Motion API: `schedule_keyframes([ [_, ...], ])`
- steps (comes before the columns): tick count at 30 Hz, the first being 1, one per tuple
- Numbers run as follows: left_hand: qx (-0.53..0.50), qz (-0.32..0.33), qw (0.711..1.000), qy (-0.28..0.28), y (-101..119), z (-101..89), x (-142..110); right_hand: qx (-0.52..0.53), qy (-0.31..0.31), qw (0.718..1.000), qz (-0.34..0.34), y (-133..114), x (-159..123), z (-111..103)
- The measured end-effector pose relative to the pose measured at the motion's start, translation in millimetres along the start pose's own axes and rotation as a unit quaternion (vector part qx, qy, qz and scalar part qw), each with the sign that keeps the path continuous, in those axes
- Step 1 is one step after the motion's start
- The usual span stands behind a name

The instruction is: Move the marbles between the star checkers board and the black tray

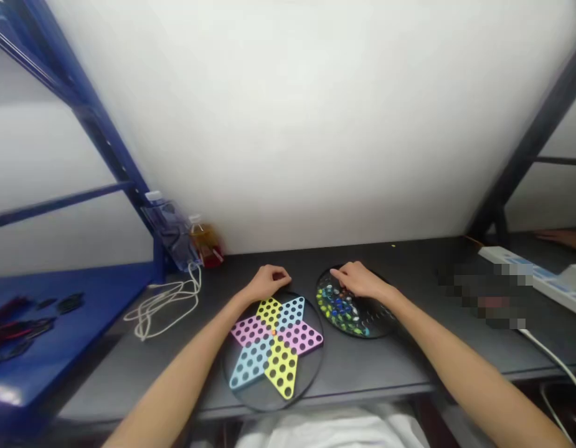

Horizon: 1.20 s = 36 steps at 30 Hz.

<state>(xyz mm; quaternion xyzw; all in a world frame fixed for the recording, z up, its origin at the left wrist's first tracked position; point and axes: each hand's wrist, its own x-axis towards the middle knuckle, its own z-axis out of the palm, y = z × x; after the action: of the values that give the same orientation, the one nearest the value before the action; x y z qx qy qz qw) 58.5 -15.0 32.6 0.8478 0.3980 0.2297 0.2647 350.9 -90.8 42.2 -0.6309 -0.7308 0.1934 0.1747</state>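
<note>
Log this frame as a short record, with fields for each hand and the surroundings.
Left hand: at the far edge of a star-patterned Chinese checkers board
Right hand: over a round black tray of coloured glass marbles
Surface: grey table
Nearby: amber-filled plastic bottle, white cord, power strip, blue shelf
</note>
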Motion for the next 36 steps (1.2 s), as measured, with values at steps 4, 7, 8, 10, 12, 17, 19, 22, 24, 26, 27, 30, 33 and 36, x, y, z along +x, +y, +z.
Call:
schedule_keyframes([
  [4, 0.001, 0.001, 1.000, 0.004, 0.3, -0.1, 0.0, -0.007, 0.021, 1.000, -0.017, -1.9, -1.6, -2.1],
  [7, -0.006, -0.001, 1.000, 0.001, 0.0, 0.2, -0.1, -0.013, 0.026, 0.999, -0.037, -2.8, -2.0, -4.2],
  [8, -0.008, -0.002, 1.000, 0.001, 0.0, 0.3, -0.1, -0.012, 0.024, 0.999, -0.038, -2.6, -1.9, -4.7],
  [10, -0.006, -0.003, 1.000, 0.003, 0.3, 0.3, -0.2, -0.010, 0.018, 0.999, -0.033, -1.8, -1.5, -5.2],
  [12, -0.003, 0.000, 1.000, 0.005, 1.1, -0.4, -0.7, -0.004, 0.015, 0.999, -0.029, -0.9, -1.3, -5.1],
  [17, 0.005, 0.004, 1.000, 0.002, 4.2, -3.0, -2.5, -0.001, 0.021, 0.999, -0.044, -0.1, -1.2, -4.7],
  [19, 0.006, 0.003, 1.000, 0.000, 4.1, -3.1, -2.7, -0.010, 0.022, 0.999, -0.045, 0.0, -1.0, -5.3],
  [22, 0.005, 0.001, 1.000, 0.004, 2.2, -2.2, -2.1, -0.026, 0.012, 0.999, -0.038, 0.2, -0.9, -7.1],
  [24, 0.004, -0.002, 1.000, 0.004, 0.5, -1.5, -1.4, -0.030, 0.008, 0.999, -0.037, 0.5, -1.0, -8.1],
  [26, 0.000, -0.003, 1.000, 0.000, -0.6, -1.2, -0.9, -0.032, 0.009, 0.999, -0.041, 0.8, -1.0, -8.4],
  [27, 0.000, -0.003, 1.000, -0.002, -0.8, -1.4, -0.9, -0.036, 0.011, 0.998, -0.042, 1.0, -1.0, -8.3],
  [30, 0.002, -0.003, 1.000, 0.001, -0.1, -2.4, -1.2, -0.047, 0.008, 0.998, -0.043, 2.2, -0.2, -7.1],
  [33, 0.000, -0.003, 1.000, -0.003, 1.5, -3.7, -1.7, -0.052, 0.008, 0.998, -0.036, 4.0, 1.2, -5.5],
  [36, -0.001, -0.003, 1.000, -0.008, 2.3, -4.6, -1.7, -0.057, 0.020, 0.998, -0.028, 4.7, 2.4, -4.5],
])
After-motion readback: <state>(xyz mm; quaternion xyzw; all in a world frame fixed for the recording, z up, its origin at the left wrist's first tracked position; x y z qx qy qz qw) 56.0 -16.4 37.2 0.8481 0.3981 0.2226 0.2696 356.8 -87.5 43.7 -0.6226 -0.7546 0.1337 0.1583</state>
